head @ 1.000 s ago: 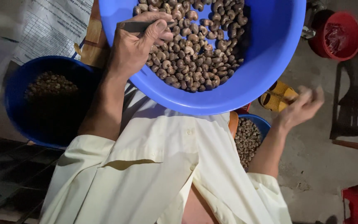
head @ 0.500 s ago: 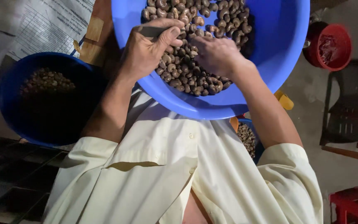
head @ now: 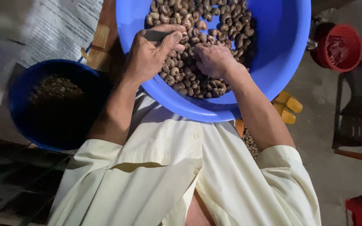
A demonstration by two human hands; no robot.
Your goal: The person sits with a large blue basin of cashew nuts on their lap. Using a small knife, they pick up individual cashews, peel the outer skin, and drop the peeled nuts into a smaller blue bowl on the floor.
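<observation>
Large round blue plastic basin (head: 273, 75) of brown cashew nuts (head: 214, 25), on lap: right hand (head: 212, 60), newly returned from beside basin, curls onto nuts; left hand (head: 151, 54) grips small dark tool (head: 156, 35).

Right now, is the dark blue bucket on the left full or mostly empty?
Mostly empty. The dark blue bucket shows only a shallow layer of small brownish pieces at its bottom, with bare dark wall rising well above them.
</observation>
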